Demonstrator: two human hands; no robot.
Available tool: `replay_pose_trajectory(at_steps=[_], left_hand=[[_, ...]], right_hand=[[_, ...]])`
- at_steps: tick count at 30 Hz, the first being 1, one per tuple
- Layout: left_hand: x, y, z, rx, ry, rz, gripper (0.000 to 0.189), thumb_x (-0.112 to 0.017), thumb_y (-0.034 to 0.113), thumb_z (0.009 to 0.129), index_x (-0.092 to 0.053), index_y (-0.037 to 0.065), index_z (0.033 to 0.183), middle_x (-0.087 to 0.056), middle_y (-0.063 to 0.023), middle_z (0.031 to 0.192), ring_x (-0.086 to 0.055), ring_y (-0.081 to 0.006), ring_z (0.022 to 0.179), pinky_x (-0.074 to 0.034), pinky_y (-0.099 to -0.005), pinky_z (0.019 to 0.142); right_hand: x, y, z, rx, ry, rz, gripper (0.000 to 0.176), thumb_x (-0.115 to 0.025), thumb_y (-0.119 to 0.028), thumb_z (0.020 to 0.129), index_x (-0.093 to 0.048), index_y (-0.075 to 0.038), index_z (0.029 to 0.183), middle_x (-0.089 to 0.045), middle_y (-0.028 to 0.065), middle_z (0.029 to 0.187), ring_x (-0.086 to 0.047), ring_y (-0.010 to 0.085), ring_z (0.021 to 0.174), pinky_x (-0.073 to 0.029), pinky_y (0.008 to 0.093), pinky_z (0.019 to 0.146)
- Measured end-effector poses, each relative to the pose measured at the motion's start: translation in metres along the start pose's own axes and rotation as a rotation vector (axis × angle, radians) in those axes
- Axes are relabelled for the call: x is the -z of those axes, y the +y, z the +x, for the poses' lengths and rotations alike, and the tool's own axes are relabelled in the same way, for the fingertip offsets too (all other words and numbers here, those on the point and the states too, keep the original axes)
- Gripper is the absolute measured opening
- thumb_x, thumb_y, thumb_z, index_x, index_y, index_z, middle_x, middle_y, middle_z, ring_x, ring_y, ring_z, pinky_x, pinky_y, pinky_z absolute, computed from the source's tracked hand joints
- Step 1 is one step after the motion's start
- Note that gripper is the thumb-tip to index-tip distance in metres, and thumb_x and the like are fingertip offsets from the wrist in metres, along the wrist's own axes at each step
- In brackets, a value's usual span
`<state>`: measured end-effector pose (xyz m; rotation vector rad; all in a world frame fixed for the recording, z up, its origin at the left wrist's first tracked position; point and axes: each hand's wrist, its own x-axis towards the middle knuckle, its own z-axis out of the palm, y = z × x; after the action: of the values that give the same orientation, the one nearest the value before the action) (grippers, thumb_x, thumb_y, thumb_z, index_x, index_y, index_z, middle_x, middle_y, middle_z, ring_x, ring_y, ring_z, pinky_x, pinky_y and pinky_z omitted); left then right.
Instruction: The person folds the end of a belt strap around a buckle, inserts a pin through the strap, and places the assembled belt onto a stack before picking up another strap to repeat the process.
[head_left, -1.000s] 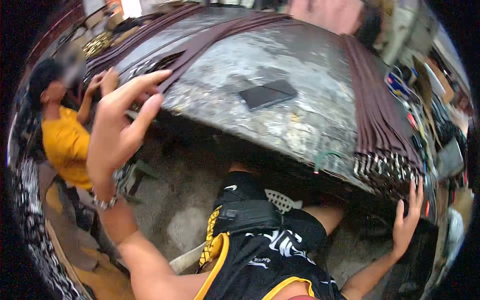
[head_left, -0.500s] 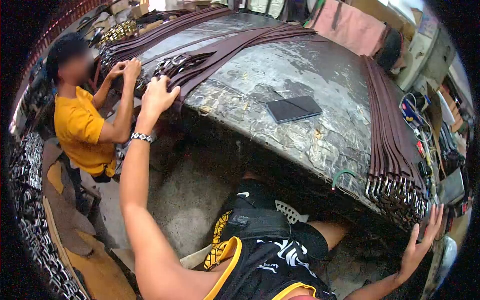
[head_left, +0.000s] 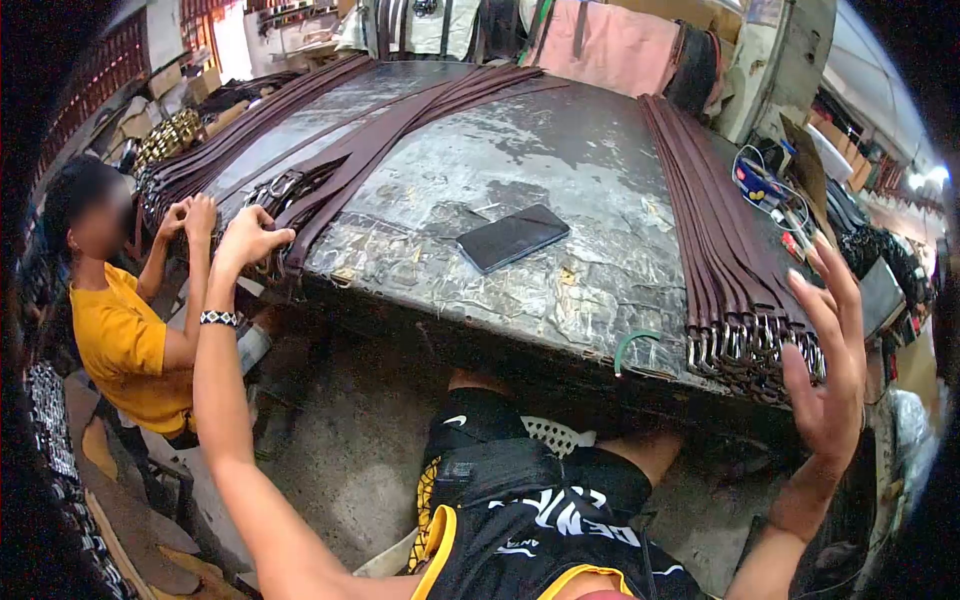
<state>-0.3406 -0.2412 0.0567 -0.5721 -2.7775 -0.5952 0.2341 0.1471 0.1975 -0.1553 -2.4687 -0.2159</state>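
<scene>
At the table's left front corner, my left hand is beside a bundle of dark brown belts with metal buckles. Its thumb is stretched out apart from the bent fingers. The far fingertips are partly hidden, so contact with the buckles cannot be made out. My right hand is raised at the right front corner, fingers spread, holding nothing. Just left of it, a second row of brown belts lies along the table, its silver buckles gathered at the front edge.
A dark phone lies on the worn tabletop. A green curved piece sits at the front edge. To the left, a co-worker in a yellow shirt has both hands by more belts. Cables and a blue container are right.
The view has shifted, so the table appears farther left. My right hand has risen from beside the right-hand buckles, its fingers spread. My left hand stays near the left bundle.
</scene>
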Motion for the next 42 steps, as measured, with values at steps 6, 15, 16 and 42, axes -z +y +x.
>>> replay_pose_trajectory(at_steps=[6, 15, 16, 42], left_hand=[[0.017, 0.015, 0.024, -0.124, -0.07, -0.223, 0.052, -0.093, 0.044, 0.065, -0.062, 0.003, 0.074, -0.065, -0.0061, 0.069, -0.061, -0.0154, 0.066, -0.052, -0.0342, 0.063], [0.046, 0.079, 0.036, -0.114, -0.185, 0.078, 0.051, -0.091, 0.041, 0.06, -0.065, -0.001, 0.073, -0.062, -0.0076, 0.066, -0.061, -0.0184, 0.062, -0.052, -0.0372, 0.06], [0.048, 0.073, 0.034, -0.106, -0.234, 0.186, 0.052, -0.091, 0.041, 0.06, -0.066, -0.003, 0.074, -0.063, -0.0085, 0.067, -0.061, -0.0192, 0.062, -0.052, -0.0381, 0.061], [-0.019, 0.269, -0.066, -0.437, -0.525, -1.327, 0.019, -0.074, 0.025, 0.101, -0.065, 0.009, 0.103, -0.072, 0.0007, 0.076, -0.06, -0.0049, 0.062, -0.04, -0.0227, 0.052]], right_hand=[[-0.023, -0.005, 0.062, 0.122, -0.101, 0.157, 0.06, -0.062, 0.009, 0.081, -0.064, -0.005, 0.14, -0.051, 0.0212, 0.155, -0.057, 0.036, 0.137, -0.045, 0.0453, 0.111], [-0.078, -0.051, 0.139, 0.496, -0.228, 0.153, 0.042, -0.068, -0.003, 0.089, -0.065, -0.003, 0.13, -0.058, 0.0203, 0.144, -0.058, 0.0403, 0.131, -0.047, 0.0464, 0.112], [-0.085, -0.057, 0.142, 0.534, -0.247, 0.154, 0.041, -0.069, -0.004, 0.089, -0.065, -0.003, 0.129, -0.057, 0.0196, 0.144, -0.059, 0.0396, 0.128, -0.048, 0.0458, 0.111], [-0.308, 0.0, 0.393, -0.595, -0.182, 2.036, 0.039, -0.059, -0.01, 0.099, -0.055, 0.019, 0.125, -0.075, 0.0296, 0.11, -0.078, 0.0279, 0.081, -0.066, 0.0321, 0.075]])
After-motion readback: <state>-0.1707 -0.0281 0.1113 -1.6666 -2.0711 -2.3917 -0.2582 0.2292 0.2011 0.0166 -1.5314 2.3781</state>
